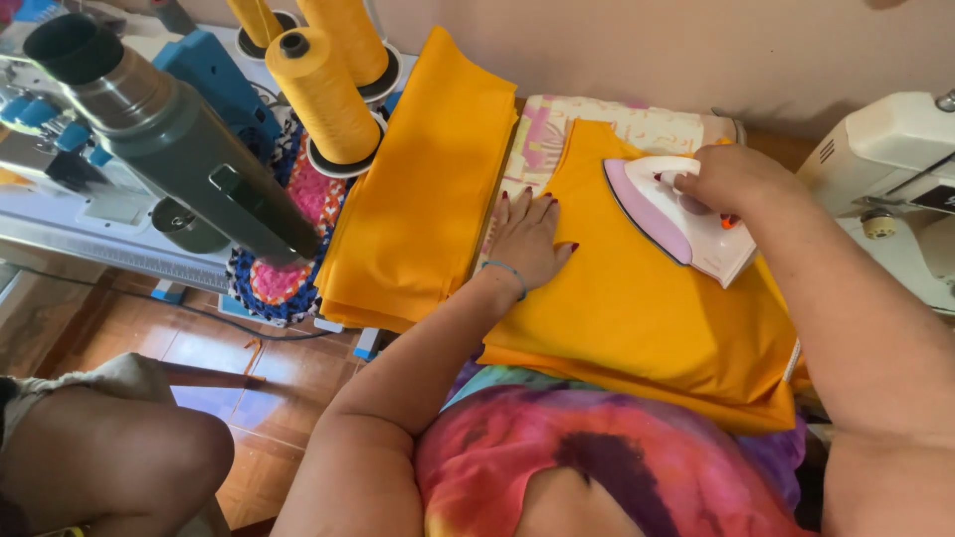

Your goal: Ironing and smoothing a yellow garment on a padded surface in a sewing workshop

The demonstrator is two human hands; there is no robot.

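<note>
An orange cut fabric piece [637, 298] lies flat on a padded, patterned ironing surface [557, 124] in front of me. My left hand [527, 239] presses flat on the fabric's left edge, fingers spread, a thin bracelet at the wrist. My right hand [731, 179] grips the handle of a white and lilac clothes iron [671, 214], which rests sole-down on the upper part of the fabric, tip pointing left.
A folded stack of orange fabric [423, 179] lies left of the pad. Yellow thread cones [323, 94] stand behind it, next to a grey flask [169, 134] and a blue-white machine [60, 149]. A white sewing machine [895, 169] is at right. Another person's knee [119, 457] shows lower left.
</note>
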